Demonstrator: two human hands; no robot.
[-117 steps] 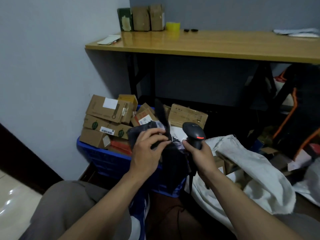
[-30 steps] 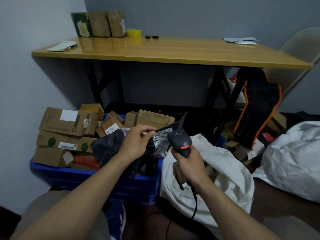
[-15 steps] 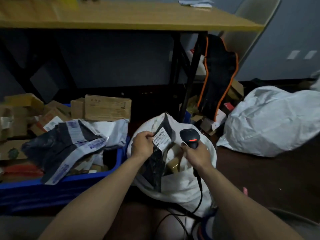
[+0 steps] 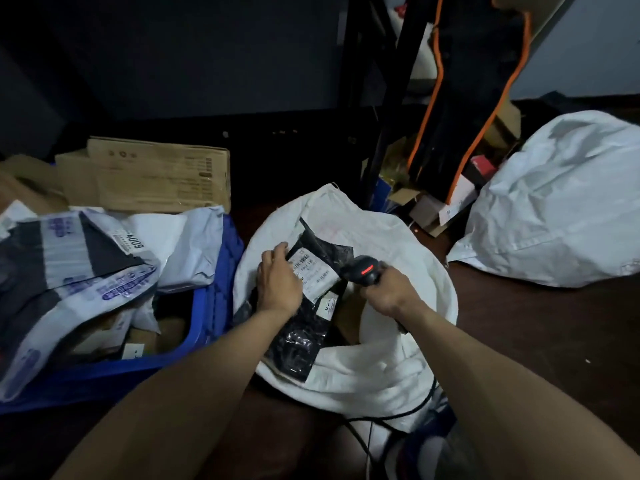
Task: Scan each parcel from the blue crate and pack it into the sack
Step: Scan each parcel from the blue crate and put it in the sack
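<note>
I find the black parcel (image 4: 304,341) lying over the open mouth of the sack (image 4: 398,375). Its long axis runs from the far side down toward me, and its near end is draped on the near rim. My left hand (image 4: 278,282) grips its upper left edge, fingers curled on the film beside the white label. My right hand (image 4: 389,292) is wrapped round the scanner (image 4: 362,271), whose head sits just right of that label. In my judgement the left hand must release it inward.
</note>
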